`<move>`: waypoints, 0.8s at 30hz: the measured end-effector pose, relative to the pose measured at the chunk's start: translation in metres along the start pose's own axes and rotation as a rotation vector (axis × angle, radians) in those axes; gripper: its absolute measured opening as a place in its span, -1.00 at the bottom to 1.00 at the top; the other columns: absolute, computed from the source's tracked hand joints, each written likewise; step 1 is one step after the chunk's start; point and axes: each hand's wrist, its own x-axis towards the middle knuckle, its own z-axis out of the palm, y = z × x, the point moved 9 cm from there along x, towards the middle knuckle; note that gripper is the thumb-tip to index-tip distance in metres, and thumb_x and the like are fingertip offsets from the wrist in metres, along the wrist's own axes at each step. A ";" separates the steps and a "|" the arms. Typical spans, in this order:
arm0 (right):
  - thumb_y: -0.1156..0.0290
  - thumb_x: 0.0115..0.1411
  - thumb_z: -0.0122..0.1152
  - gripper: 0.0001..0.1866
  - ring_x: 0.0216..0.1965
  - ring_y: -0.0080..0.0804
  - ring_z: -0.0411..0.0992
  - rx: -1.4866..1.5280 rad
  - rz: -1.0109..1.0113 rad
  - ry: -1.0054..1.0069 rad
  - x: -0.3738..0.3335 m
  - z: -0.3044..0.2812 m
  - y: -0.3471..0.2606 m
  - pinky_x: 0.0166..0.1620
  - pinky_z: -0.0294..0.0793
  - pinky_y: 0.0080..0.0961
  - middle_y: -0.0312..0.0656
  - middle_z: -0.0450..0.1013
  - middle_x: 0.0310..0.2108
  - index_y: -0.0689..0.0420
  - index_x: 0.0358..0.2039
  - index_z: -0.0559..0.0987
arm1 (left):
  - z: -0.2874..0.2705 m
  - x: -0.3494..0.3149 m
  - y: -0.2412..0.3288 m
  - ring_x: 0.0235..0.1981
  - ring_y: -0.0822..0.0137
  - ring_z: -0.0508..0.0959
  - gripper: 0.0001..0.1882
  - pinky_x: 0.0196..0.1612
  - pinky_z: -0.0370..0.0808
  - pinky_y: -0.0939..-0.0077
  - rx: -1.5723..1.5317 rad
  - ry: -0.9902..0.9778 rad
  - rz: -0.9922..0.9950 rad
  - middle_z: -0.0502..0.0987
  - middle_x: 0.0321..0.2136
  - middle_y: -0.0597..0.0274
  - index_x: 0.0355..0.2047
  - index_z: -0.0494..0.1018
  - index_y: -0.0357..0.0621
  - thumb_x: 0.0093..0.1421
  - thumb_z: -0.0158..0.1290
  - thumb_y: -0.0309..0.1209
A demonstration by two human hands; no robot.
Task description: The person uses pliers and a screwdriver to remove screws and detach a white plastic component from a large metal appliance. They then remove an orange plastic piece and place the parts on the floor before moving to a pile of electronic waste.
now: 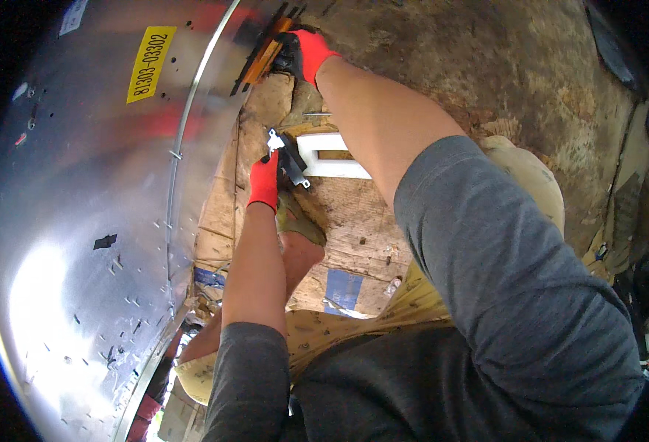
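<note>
My left hand, in a red glove, is closed around a black bar-shaped part with pale metal tabs at its ends. The thumb lies over the upper tab. Farther ahead, my right hand wears a red glove with dark fingers. Its fingers are curled against an orange-and-black strip at the edge of a shiny metal panel. Shadow and the dark glove hide exactly what they grip. A white frame-shaped piece with a rectangular slot lies right of the black part, partly behind my right forearm.
The panel curves up along the left, carrying a yellow label and a thin metal rail. Stained cardboard covers the ground, with a blue printed patch. A thin rod lies near the white piece. My bent legs are close underneath.
</note>
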 end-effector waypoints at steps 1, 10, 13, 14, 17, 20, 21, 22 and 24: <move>0.31 -0.01 0.29 -0.68 -0.35 -0.22 0.52 0.026 0.026 0.030 -0.002 -0.002 0.002 -0.30 0.51 -0.28 -0.15 0.52 -0.34 0.15 -0.25 0.53 | -0.001 -0.003 0.001 -0.45 0.17 0.56 -0.47 -0.31 0.42 0.30 0.004 -0.003 -0.026 0.58 -0.52 0.04 -0.41 0.54 -0.32 0.08 0.09 0.03; 0.41 -0.04 0.32 -0.79 -0.54 -0.28 0.51 0.037 0.011 -0.114 -0.030 0.008 -0.020 -0.44 0.51 -0.37 -0.13 0.54 -0.47 0.18 -0.36 0.57 | -0.025 -0.053 0.064 -0.42 0.02 0.54 -0.49 -0.28 0.41 0.23 0.091 0.241 0.108 0.56 -0.51 -0.08 -0.42 0.52 -0.36 0.10 0.10 -0.02; 0.43 -0.01 0.29 -0.81 -0.57 -0.29 0.51 -0.086 -0.136 -0.012 -0.019 -0.018 -0.051 -0.45 0.53 -0.40 -0.13 0.54 -0.48 0.18 -0.34 0.58 | -0.030 -0.058 0.105 -0.45 0.13 0.53 -0.57 -0.29 0.42 0.27 -0.030 0.330 0.198 0.57 -0.49 -0.02 -0.40 0.53 -0.31 0.13 0.07 -0.09; 0.41 0.00 0.28 -0.81 -0.57 -0.29 0.51 -0.057 -0.090 -0.045 -0.029 -0.004 -0.042 -0.45 0.52 -0.39 -0.12 0.55 -0.48 0.18 -0.34 0.58 | -0.041 -0.050 0.095 -0.45 0.16 0.53 -0.58 -0.30 0.43 0.28 -0.123 0.374 0.196 0.58 -0.49 0.02 -0.38 0.53 -0.31 0.13 0.08 -0.10; 0.38 0.03 0.26 -0.81 -0.53 -0.29 0.52 -0.012 0.047 -0.113 -0.059 0.030 -0.017 -0.42 0.51 -0.38 -0.12 0.55 -0.47 0.17 -0.33 0.58 | -0.049 -0.033 0.077 -0.63 0.43 0.38 -0.68 -0.55 0.30 0.46 -0.722 0.305 0.170 0.45 -0.61 0.29 -0.41 0.52 -0.15 0.14 0.13 -0.12; 0.36 0.08 0.22 -0.79 -0.46 -0.22 0.53 -0.027 0.032 -0.036 -0.022 -0.005 -0.024 -0.33 0.53 -0.33 -0.09 0.55 -0.45 0.19 -0.30 0.57 | -0.018 -0.016 0.136 -0.69 0.44 0.28 -0.72 -0.59 0.22 0.48 -1.009 0.008 0.027 0.31 -0.73 0.40 -0.52 0.45 0.00 0.10 0.17 -0.10; 0.37 0.10 0.22 -0.79 -0.44 -0.16 0.53 -0.049 -0.028 0.024 0.001 -0.033 -0.040 -0.30 0.56 -0.28 -0.07 0.54 -0.44 0.21 -0.29 0.56 | 0.005 -0.013 0.172 -0.72 0.45 0.24 -0.70 -0.62 0.18 0.50 -1.022 -0.109 0.007 0.25 -0.76 0.42 -0.55 0.41 0.04 0.10 0.17 -0.08; 0.36 0.12 0.20 -0.79 -0.43 -0.12 0.53 -0.082 -0.027 0.009 0.003 -0.029 -0.035 -0.27 0.57 -0.26 -0.06 0.53 -0.43 0.22 -0.29 0.56 | 0.008 -0.013 0.178 -0.75 0.46 0.19 -0.68 -0.65 0.13 0.51 -1.052 -0.157 -0.030 0.20 -0.79 0.43 -0.59 0.37 0.08 0.10 0.17 -0.07; 0.34 0.15 0.16 -0.79 -0.42 -0.07 0.53 -0.156 -0.006 -0.066 -0.009 -0.005 -0.020 -0.22 0.58 -0.22 -0.03 0.53 -0.41 0.22 -0.30 0.57 | 0.010 -0.003 0.176 -0.78 0.44 0.18 -0.63 -0.68 0.13 0.48 -1.169 -0.300 -0.048 0.18 -0.81 0.44 -0.64 0.30 0.10 0.10 0.16 -0.03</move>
